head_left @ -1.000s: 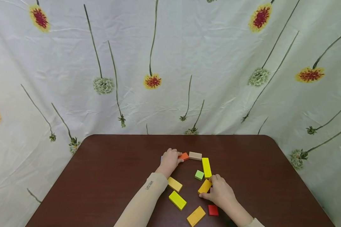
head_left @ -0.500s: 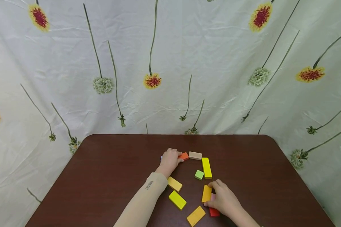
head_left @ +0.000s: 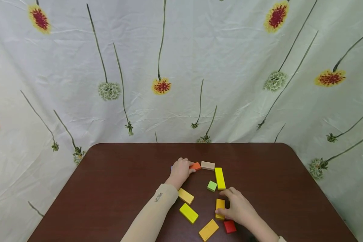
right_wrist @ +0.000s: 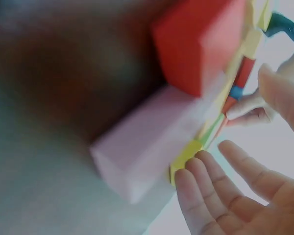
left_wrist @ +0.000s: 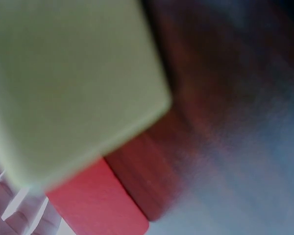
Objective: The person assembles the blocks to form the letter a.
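My left hand (head_left: 180, 172) lies at the far side of the table, its thumb and forefinger on either side of an orange block's (head_left: 196, 166) left end. A blue block beside it is mostly hidden. Over an amber block (head_left: 220, 204) is my right hand (head_left: 240, 209), thumb across it and forefinger beyond its far end. In the right wrist view the right hand's fingers (right_wrist: 235, 193) are spread and fairly straight, holding nothing. A pink block (right_wrist: 147, 142) lies below that hand, touching a red block (right_wrist: 201, 44). The left wrist view shows another red block (left_wrist: 103, 200) near the left hand's fingers.
A beige block (head_left: 207, 165), a long yellow block (head_left: 220, 178) and a small green block (head_left: 212, 186) lie farther back. Pale yellow (head_left: 186, 196), bright yellow (head_left: 189, 213) and light orange (head_left: 209, 230) blocks lie nearer, on the dark brown table (head_left: 124, 188).
My right hand has drawn the amber block nearer and turned it, then loosened its fingers. The red block beside it has shifted slightly nearer and right. My left hand has stayed still.
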The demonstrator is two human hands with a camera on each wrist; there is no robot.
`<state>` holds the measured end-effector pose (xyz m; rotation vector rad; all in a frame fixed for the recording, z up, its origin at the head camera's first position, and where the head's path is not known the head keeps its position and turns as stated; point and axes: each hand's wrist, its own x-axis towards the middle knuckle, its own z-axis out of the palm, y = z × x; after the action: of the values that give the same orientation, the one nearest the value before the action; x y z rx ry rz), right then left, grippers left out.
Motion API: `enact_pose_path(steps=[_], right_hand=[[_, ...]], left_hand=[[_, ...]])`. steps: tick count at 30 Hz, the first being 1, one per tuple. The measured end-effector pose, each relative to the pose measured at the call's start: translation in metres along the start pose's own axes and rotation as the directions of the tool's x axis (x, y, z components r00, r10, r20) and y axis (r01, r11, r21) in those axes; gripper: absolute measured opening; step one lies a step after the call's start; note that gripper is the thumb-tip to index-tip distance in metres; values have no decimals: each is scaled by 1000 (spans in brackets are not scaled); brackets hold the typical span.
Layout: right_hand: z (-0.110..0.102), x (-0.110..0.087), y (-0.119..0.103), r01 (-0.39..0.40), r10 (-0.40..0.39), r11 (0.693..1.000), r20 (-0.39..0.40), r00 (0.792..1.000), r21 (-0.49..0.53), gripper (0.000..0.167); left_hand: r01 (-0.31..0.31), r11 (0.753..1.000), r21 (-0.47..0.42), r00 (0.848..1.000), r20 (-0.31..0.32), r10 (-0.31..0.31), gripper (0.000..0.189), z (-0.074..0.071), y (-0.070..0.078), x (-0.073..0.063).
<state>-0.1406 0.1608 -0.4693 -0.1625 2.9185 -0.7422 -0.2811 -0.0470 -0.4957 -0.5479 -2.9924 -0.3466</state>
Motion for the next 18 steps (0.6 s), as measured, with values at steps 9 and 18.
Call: enact_pose_path(steps=[9,18], right_hand=[[-2,34,-6,67,-80,994,-160,984,-81,33],[7,55,-8,102,-129,978,-141,982,-182,32]], left_hand=[[1,1000,-5,1000,-6,-1,37,1,-1,1],[3,1000,-9,1000,-9,-3,37,3,-1,1]])
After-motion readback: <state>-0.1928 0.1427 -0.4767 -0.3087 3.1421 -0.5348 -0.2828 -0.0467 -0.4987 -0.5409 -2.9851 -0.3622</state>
